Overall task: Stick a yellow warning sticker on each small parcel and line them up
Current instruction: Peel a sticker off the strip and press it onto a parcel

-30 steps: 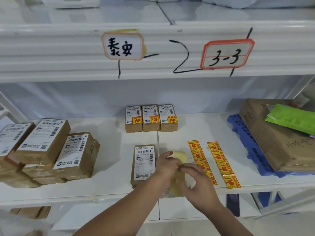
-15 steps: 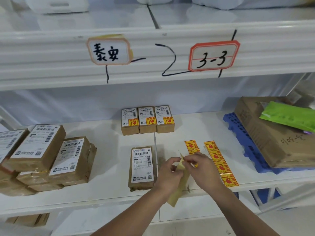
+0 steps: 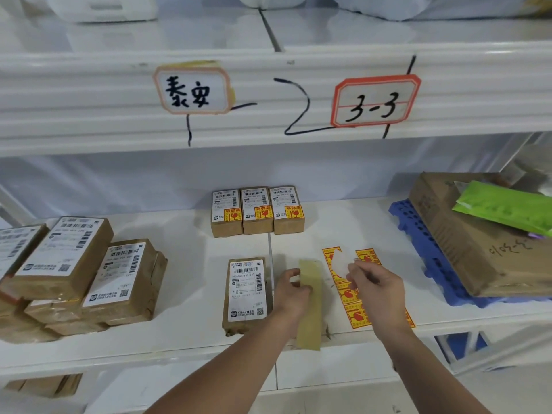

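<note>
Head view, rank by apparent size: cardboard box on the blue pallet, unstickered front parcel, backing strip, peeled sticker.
1. cardboard box
2. front parcel
3. backing strip, longer but narrower; held nearer the camera, so unsure
4. peeled sticker, pinched in the right hand

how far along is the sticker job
Done: three small parcels stand in a row at the back, each with a yellow sticker. In hand: the left hand holds the backing strip, the right hand pinches a peeled sticker. Left: the front parcel has no sticker yet, nor do the stacked parcels on the left.
</note>
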